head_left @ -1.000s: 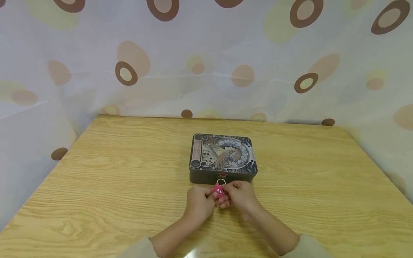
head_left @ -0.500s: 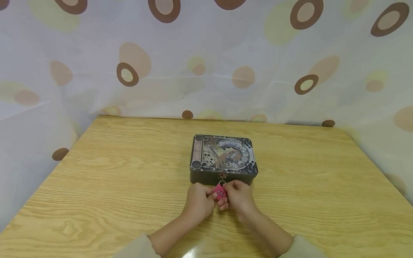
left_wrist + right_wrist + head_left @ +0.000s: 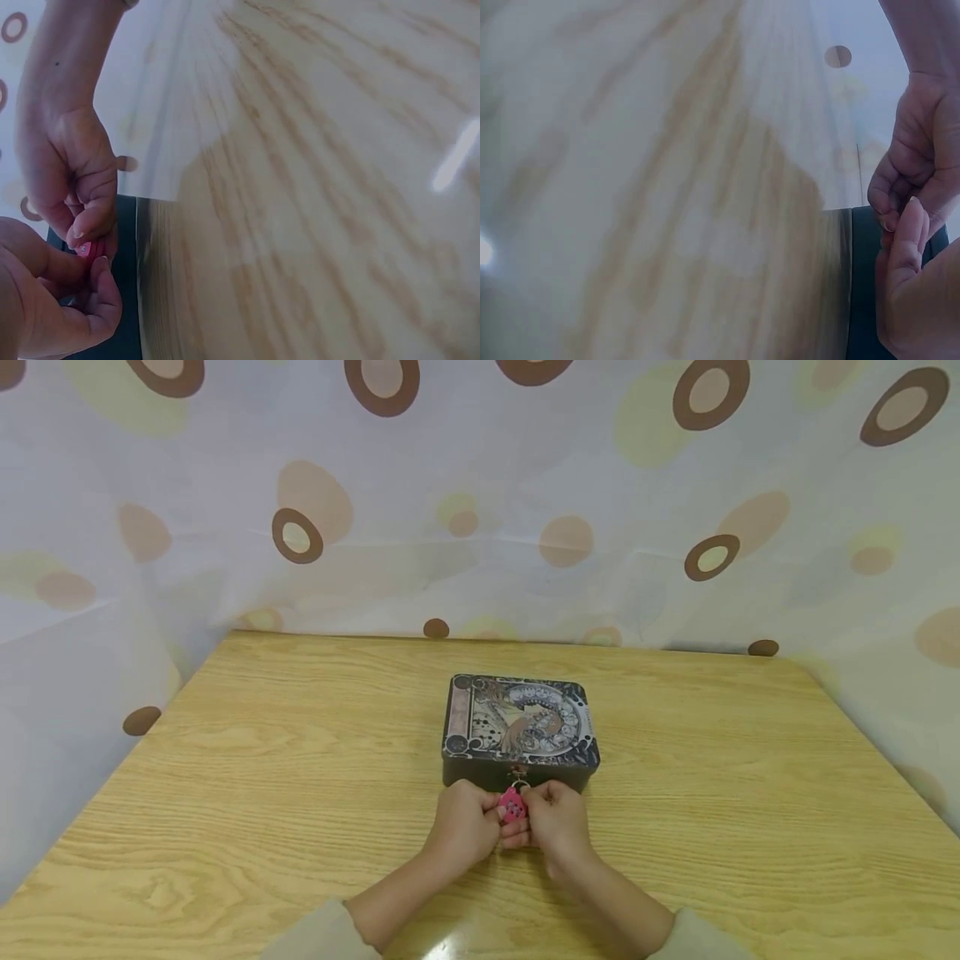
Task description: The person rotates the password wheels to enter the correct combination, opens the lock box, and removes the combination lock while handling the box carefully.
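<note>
A dark tin box [image 3: 480, 772] with a patterned picture lid [image 3: 525, 718] sits on the table, its lid down. At the middle of its front side is a small metal latch [image 3: 517, 769]. A pink padlock [image 3: 513, 806] with a silver shackle [image 3: 519, 785] is at this latch; whether the shackle passes through it is too small to tell. My left hand [image 3: 467, 818] pinches the padlock body from the left. From the right, my right hand [image 3: 558, 820] pinches it near the shackle, other fingers behind it. In the left wrist view the pink padlock [image 3: 91, 249] is partly covered by fingers.
The wood-grain table [image 3: 300, 752] spreads around the box on all sides. Behind it and along both sides hangs a pale curtain [image 3: 495, 468] with brown and yellow ovals. Light sleeves [image 3: 326, 935] cover the forearms at the bottom edge.
The padlock's shackle has shifted slightly right near the latch, and its body has turned a little. Both hands keep their pinch and stay almost in place. The box remains still.
</note>
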A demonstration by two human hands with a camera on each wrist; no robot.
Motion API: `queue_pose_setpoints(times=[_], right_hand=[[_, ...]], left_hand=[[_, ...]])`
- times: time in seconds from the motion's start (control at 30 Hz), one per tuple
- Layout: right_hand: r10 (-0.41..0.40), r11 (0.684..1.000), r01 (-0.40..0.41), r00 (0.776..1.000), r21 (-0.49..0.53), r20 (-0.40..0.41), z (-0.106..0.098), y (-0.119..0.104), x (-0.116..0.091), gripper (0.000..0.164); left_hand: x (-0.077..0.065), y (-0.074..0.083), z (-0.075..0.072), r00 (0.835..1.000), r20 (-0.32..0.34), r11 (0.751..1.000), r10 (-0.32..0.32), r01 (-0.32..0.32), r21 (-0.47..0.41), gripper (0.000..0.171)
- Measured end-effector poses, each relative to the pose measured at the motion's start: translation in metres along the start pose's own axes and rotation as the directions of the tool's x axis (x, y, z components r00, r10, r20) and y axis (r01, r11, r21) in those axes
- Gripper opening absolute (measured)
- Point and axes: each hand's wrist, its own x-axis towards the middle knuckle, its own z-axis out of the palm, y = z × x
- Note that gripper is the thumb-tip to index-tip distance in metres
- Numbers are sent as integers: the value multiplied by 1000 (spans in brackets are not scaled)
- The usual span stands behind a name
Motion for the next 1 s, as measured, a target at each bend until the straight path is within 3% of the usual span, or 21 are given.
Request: queue_pose_setpoints(times=[0.37, 1.0], right_hand=[[15, 999, -15, 1000, -32, -6, 1, -1, 0, 13], [44, 998, -43, 999, 53, -14, 2, 0, -2, 17]], left_hand=[[2, -4, -2, 998, 56, 999, 30, -31, 32, 15], [3, -2, -2, 998, 57, 999, -33, 32, 19, 12]])
